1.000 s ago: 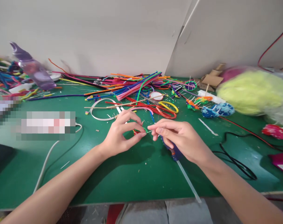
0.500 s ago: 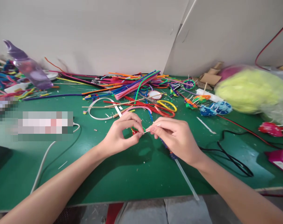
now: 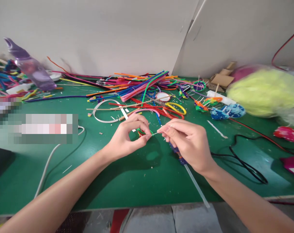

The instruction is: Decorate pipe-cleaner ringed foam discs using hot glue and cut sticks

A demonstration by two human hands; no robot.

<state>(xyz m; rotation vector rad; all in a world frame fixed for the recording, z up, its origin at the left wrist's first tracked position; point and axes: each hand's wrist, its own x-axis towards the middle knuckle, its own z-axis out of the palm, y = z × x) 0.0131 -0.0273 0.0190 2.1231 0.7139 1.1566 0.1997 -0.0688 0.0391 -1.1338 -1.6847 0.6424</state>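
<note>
Left hand (image 3: 131, 137): arched, grip pinching thin white stick (image 3: 156, 133) | right hand (image 3: 188, 142): curled, grip pinching same stick

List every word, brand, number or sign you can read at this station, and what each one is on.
None can be read.
Magenta box, white panel: any marks too small.
Purple bottle: no legible lettering.
Pixelated patch by the white cable: obscured.
Pixelated item at the left edge: obscured.
Thin white stick at the right hand: no lettering visible.
</note>
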